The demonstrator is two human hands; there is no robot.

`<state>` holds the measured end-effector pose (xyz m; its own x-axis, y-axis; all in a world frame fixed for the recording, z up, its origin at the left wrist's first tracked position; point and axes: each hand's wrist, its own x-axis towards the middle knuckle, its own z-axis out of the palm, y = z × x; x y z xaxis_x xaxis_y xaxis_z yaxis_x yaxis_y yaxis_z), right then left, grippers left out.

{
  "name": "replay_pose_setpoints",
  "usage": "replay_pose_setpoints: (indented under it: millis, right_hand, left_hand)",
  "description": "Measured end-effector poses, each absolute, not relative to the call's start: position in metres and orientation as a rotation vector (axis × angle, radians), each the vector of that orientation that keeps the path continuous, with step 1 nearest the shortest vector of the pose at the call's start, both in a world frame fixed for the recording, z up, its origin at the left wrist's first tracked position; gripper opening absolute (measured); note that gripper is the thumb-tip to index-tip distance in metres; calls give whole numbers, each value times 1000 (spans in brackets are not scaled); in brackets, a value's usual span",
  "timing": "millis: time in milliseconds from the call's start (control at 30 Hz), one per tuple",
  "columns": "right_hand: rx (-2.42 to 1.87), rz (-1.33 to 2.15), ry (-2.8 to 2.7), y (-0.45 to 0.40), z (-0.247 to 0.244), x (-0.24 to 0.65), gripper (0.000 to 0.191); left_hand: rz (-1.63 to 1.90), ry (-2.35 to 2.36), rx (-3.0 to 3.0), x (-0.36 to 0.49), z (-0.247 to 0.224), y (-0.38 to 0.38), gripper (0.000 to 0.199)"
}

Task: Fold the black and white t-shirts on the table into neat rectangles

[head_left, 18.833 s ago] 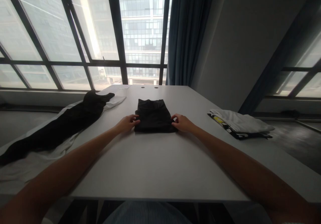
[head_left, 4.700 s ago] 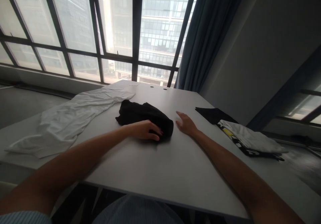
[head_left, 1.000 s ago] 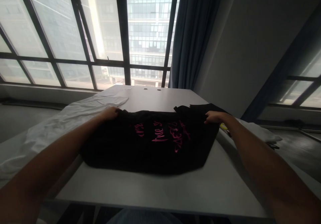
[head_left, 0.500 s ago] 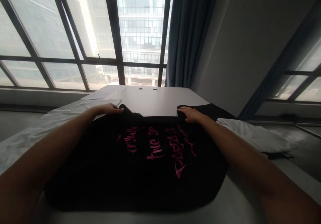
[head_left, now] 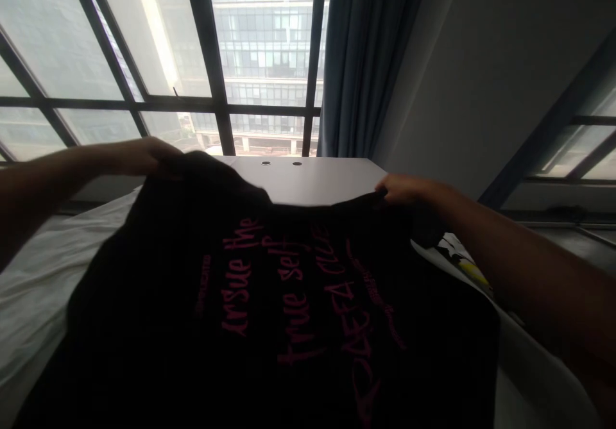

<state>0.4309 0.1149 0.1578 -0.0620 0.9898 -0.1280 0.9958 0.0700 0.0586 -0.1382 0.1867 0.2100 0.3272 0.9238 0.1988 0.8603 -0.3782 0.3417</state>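
Observation:
A black T-shirt [head_left: 264,275] with pink handwritten-style lettering hangs spread between my hands, its upper part lifted off the table [head_left: 322,182]. At the shirt's far left corner, my left hand [head_left: 163,158] is closed on the dark cloth, with its fingertips hidden by folds. My right hand [head_left: 399,189] pinches the upper edge on the right side. Between the two hands the edge dips. The near part of the shirt runs out of view at the bottom.
White fabric [head_left: 91,224] lies on the left. Another white piece with a yellow and black patch [head_left: 469,267] shows beneath my right forearm. Two round holes mark the table's far end. Beyond are large windows [head_left: 264,50] and a blue curtain [head_left: 359,63].
Both hands have risen and moved apart, the left one further up. The T-shirt has come up off the table with them and is stretched wider; more of its lettering shows.

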Motion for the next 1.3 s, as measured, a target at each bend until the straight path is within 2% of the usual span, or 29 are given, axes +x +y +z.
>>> replay_pose_setpoints:
  millis: [67, 167, 267, 400, 467, 567, 733, 933, 1100, 1167, 1300]
  right_hand:
    - [2267, 129, 2138, 134, 171, 431, 35]
    - [2637, 517, 1956, 163, 167, 419, 60]
    - [2709, 495, 1944, 178, 138, 401, 78]
    - [2419, 222, 2128, 155, 92, 378, 67]
    - [2304, 110, 2182, 130, 78, 368, 61]
    - [2221, 14, 2239, 87, 73, 357, 57]
    - [2148, -102, 2379, 29, 84, 345, 55]
    - [1956, -283, 2310, -23, 76, 347, 71]
    - [2008, -256, 2158, -51, 80, 369, 63]
    - [2067, -287, 2043, -58, 86, 377, 68]
    - [2086, -324, 2010, -65, 89, 386, 74]
  left_hand:
    - [687, 1787, 2334, -151, 227, 215, 77]
    - [833, 2267, 2266, -146, 223, 249, 80]
    - [419, 2392, 2234, -127, 187, 265, 82]
    - [72, 2068, 2351, -110, 120, 258, 72]
    - [-78, 1839, 2404, -110, 91, 245, 74]
    - [-169, 1741, 2429, -119, 63, 222, 82]
    - [-154, 1689, 2469, -126, 57, 180, 81]
    - [-126, 1661, 2490, -136, 63, 126, 87]
    - [-41, 1876, 2523, -163, 45, 97, 101]
    - [19, 1842, 2516, -168, 36, 89, 93]
    - [236, 1760, 2574, -163, 27, 74, 61]
